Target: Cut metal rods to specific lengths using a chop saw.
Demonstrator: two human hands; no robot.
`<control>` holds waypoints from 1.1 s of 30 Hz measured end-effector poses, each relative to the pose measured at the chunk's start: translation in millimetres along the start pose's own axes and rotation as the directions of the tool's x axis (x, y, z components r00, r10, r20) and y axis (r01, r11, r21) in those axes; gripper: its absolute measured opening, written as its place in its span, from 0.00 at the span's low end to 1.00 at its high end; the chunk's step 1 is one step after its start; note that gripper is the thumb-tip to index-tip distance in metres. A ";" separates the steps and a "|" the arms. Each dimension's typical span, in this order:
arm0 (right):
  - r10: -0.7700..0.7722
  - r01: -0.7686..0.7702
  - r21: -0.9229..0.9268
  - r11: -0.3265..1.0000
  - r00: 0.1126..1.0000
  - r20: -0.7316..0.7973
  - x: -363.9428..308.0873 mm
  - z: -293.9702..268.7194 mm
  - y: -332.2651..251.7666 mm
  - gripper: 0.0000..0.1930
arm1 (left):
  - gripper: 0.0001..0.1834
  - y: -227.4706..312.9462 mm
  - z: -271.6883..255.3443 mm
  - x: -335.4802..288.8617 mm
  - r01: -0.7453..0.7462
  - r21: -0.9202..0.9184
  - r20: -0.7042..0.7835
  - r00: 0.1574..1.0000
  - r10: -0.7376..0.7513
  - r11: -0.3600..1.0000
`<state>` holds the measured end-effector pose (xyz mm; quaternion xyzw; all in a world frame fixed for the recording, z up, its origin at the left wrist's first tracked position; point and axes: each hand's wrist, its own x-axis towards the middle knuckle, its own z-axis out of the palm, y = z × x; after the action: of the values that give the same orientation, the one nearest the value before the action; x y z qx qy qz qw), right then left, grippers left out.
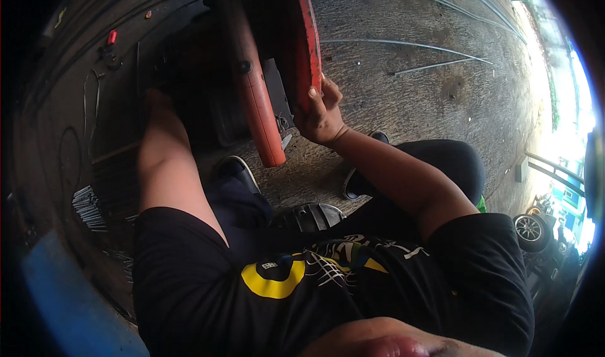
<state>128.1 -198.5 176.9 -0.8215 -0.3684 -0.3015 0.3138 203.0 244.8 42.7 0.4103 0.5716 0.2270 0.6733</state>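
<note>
A cut-off saw with a red handle (261, 120) stands in front of me, its body mostly lost in dark shadow. My right hand (322, 114) is closed on the lower end of the curved red blade guard (309, 35), thumb on its near face and fingers at its right edge. Between handle and guard a grey metal plate (276, 86) shows. My left arm reaches into the shadow left of the saw. There my left hand (154, 98) is too dark for its fingers to be made out, and whatever it touches is hidden.
Long thin metal rods (403, 43) lie on the stained floor to the right. A bundle of short metal pieces (88, 209) is at the left, with a small red object (112, 37) farther off. My shoes (239, 171) flank the near floor. A wheel (531, 229) stands far right.
</note>
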 end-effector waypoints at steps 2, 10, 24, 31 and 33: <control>0.016 -0.015 0.037 0.999 1.000 -0.021 -3.5 2.3 0.4 0.46 | 0.25 2.5 1.7 0.9 -0.009 0.006 0.001 1.000 0.009 1.000; -0.007 0.009 0.072 0.997 1.000 -0.029 -4.1 2.4 4.6 0.46 | 0.25 0.3 -2.2 0.8 -0.020 0.014 0.003 1.000 0.020 1.000; 0.019 -0.018 0.041 0.999 0.999 -0.030 6.8 0.5 2.3 0.45 | 0.26 14.3 14.3 10.7 -0.035 0.034 0.026 0.999 0.034 0.999; 0.020 -0.018 0.044 0.999 0.999 -0.050 5.1 4.1 2.9 0.46 | 0.26 7.4 -2.7 8.0 -0.036 0.032 0.011 0.999 0.036 0.999; 0.024 -0.020 0.061 0.998 0.998 -0.065 2.6 5.2 2.6 0.46 | 0.26 7.2 -3.9 7.3 -0.042 0.033 0.008 0.999 0.042 0.999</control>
<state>133.0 -194.9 174.9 -0.8055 -0.3576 -0.3135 0.3536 202.1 255.6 44.2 0.4342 0.5639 0.2301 0.6637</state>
